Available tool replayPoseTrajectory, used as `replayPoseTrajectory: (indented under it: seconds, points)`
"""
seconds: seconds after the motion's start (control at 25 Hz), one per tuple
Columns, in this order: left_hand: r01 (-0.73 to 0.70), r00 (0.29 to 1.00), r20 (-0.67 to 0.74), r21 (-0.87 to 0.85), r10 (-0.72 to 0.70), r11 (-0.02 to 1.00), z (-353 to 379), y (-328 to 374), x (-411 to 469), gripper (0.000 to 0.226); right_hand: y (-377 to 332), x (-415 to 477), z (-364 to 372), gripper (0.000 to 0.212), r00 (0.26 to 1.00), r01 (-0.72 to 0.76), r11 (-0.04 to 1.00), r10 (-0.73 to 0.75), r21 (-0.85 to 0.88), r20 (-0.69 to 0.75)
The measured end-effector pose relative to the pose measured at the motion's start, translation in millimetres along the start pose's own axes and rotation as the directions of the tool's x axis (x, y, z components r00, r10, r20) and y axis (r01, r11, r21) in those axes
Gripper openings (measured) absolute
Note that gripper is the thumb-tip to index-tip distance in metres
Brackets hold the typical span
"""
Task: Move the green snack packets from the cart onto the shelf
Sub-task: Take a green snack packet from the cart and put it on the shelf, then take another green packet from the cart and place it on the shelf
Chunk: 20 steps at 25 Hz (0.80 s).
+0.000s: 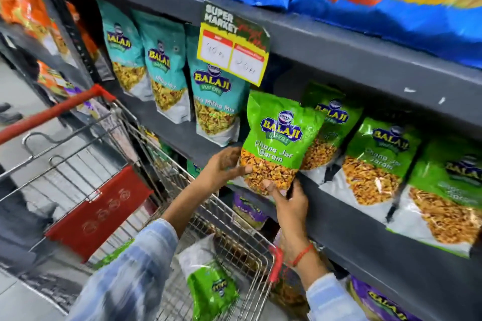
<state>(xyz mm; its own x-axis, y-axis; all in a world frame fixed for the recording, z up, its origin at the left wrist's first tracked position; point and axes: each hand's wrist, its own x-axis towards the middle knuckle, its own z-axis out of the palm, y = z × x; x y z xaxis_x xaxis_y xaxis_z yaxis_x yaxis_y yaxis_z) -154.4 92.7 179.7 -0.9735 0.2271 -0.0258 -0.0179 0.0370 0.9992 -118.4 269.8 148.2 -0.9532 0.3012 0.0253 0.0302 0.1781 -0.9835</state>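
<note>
I hold one green snack packet upright at the front edge of the grey shelf, just left of the green packets standing there. My left hand grips its lower left side. My right hand holds its bottom edge from below. Another green packet lies in the wire cart below my arms.
Teal packets stand on the same shelf to the left, under a yellow price tag. Blue bags fill the shelf above, purple packets the one below. The cart's red handle and red flap lie left.
</note>
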Motion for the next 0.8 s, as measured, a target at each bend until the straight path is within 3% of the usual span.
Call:
replayPoseTrajectory:
  seconds: [0.16, 0.28, 0.4, 0.48, 0.52, 0.6, 0.68, 0.76, 0.8]
  points:
    - [-0.097, 0.994, -0.040, 0.104, 0.102, 0.990, 13, 5, 46, 0.056, 1, 38, 12, 0.050, 0.999, 0.013, 0.997, -0.009, 0.078, -0.044]
    - [-0.086, 0.992, -0.080, 0.147, 0.099, 0.985, 21, 0, 58, 0.051, 11, 48, 18, 0.042, 0.999, 0.003, 0.997, 0.000, 0.081, -0.038]
    - [-0.027, 0.974, -0.218, 0.183, 0.067, 0.983, 24, -3, 36, 0.065, 15, 37, 14, 0.059, 0.989, 0.048, 0.993, -0.032, 0.109, -0.144]
    - [-0.026, 0.937, -0.342, 0.144, 0.074, 0.989, 21, -17, 8, 0.056, 21, 15, 13, 0.064, 0.956, 0.179, 0.981, -0.154, 0.079, -0.249]
    - [-0.029, 0.910, -0.409, 0.111, 0.072, 0.993, 17, -29, -8, 0.045, 22, -4, 16, 0.063, 0.955, 0.212, 0.974, -0.189, 0.077, -0.229]
    - [0.059, 0.832, -0.554, 0.054, -0.020, 0.997, 8, -61, -45, 0.025, 34, -44, 28, 0.051, 0.973, 0.231, 0.971, -0.229, 0.063, -0.032]
    - [0.248, 0.738, -0.641, -0.036, -0.213, 0.968, -5, -112, -77, 0.017, 63, -71, 50, 0.029, 0.940, 0.217, 0.971, -0.180, -0.102, 0.289]
    - [0.518, 0.643, -0.628, -0.063, -0.437, 0.853, -17, -173, -107, 0.022, 117, -82, 73, 0.019, 0.858, 0.101, 0.938, 0.086, -0.332, 0.506]
    - [0.639, 0.604, -0.601, -0.027, -0.523, 0.768, -21, -202, -121, 0.034, 142, -82, 80, 0.019, 0.813, 0.024, 0.899, 0.237, -0.437, 0.532]
